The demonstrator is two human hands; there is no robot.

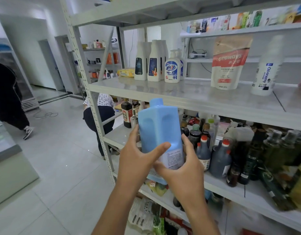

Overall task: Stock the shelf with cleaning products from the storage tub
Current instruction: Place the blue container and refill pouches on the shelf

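I hold a light blue plastic bottle (160,131) upright in front of the shelf unit, below the edge of the middle shelf (188,97). My left hand (138,158) grips its lower left side, thumb across the front. My right hand (183,165) grips the lower right side near the white label. On the middle shelf stand white bottles (153,65), a pump bottle (172,68), a Seaways refill pouch (228,65) and an Oil enemy bottle (267,72). The storage tub is not in view.
The lower shelf (222,184) is crowded with dark sauce and oil bottles (219,160). A perforated upright post (88,92) stands at the left. One person (100,119) bends behind the shelf; another (8,99) walks on the tiled floor at the left.
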